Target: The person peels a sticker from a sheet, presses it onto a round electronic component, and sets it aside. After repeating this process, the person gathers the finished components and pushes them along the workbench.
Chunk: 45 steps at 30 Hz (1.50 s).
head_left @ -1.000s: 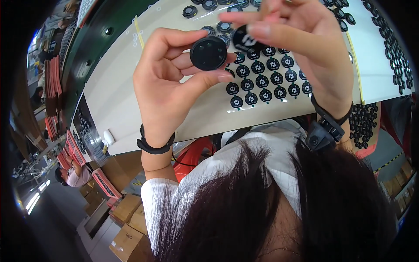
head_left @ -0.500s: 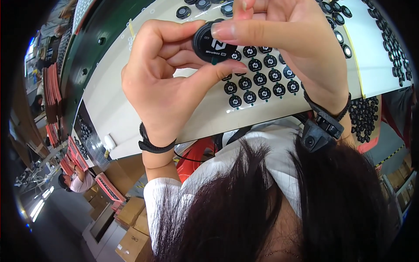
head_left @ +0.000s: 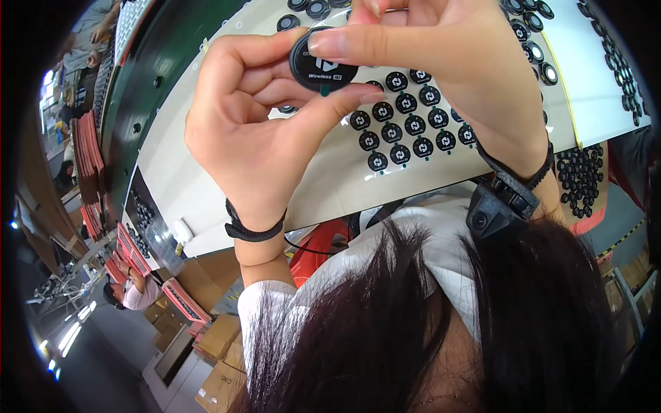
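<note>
Above the worktop (head_left: 317, 182), toward its far side, the left hand (head_left: 251, 148) holds one black disc (head_left: 314, 70) by its rim, thumb along the near edge and fingers around the left. The disc's printed face is turned to the viewer; a green tab (head_left: 325, 89) projects from its near edge. The right hand (head_left: 468, 58) has its thumb tip on that face, covering part of the white mark; whether its grip closes on the disc from behind, I cannot tell.

Near and right of the disc, rows of round black labels (head_left: 414, 124) with green tabs lie on the worktop. Ring-faced discs (head_left: 549, 73) lie to the right, beside a yellow strip (head_left: 567, 103); similar round pieces (head_left: 317, 8) lie at the far side.
</note>
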Motion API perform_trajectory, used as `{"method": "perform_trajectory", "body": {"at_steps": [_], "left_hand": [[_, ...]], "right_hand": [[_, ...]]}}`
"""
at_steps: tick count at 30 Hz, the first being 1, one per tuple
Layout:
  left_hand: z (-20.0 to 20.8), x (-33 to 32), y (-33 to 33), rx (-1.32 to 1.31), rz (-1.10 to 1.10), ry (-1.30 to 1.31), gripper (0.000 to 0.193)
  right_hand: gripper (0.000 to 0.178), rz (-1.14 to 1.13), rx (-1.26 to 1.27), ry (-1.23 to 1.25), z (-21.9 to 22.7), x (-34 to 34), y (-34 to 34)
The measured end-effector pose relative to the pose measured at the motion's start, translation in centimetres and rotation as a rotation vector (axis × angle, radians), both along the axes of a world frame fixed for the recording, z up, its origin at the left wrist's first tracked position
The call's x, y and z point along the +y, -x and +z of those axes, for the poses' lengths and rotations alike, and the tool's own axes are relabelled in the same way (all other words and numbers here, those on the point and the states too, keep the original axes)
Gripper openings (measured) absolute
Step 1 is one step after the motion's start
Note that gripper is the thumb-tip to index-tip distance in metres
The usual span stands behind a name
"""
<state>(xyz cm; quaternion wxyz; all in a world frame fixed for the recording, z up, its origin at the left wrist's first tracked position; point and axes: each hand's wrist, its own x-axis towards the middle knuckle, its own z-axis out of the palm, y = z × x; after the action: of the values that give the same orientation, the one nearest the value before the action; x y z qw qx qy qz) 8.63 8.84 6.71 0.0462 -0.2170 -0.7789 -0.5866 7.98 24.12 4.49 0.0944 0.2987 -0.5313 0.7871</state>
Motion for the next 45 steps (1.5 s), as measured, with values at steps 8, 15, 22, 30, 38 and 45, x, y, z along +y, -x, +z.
{"method": "perform_trajectory", "body": {"at_steps": [8, 15, 22, 30, 38, 45], "left_hand": [[0.0, -0.1, -0.1, -0.065, 0.030, 0.024, 0.034], [0.4, -0.1, -0.2, -0.068, 0.046, 0.009, 0.035], [0.5, -0.5, -2.5, 0.115, 0.065, 0.187, 0.038], [-3.8, -5.0, 10.3, -0.276, -0.208, 0.380, 0.034], [-14.0, -17.7, 25.9, 0.312, 0.429, 1.099, 0.038], [-7.3, -1.7, 13.0, 0.118, -0.249, 0.677, 0.035]], "right_hand": [[0.024, 0.123, -0.672, 0.175, 2.3, -0.1, -1.4], [0.023, -0.289, 0.270, -0.189, -1.0, -0.8, 0.2], [0.025, -0.468, 0.101, -0.400, 0.0, -0.4, -1.0], [0.021, -0.391, -0.150, -0.767, -2.0, 3.8, -0.3], [0.012, -0.241, -0.149, -0.903, -7.1, 5.4, 2.3], [0.011, -0.233, -0.191, -0.942, -7.7, 6.1, 2.6]]}}
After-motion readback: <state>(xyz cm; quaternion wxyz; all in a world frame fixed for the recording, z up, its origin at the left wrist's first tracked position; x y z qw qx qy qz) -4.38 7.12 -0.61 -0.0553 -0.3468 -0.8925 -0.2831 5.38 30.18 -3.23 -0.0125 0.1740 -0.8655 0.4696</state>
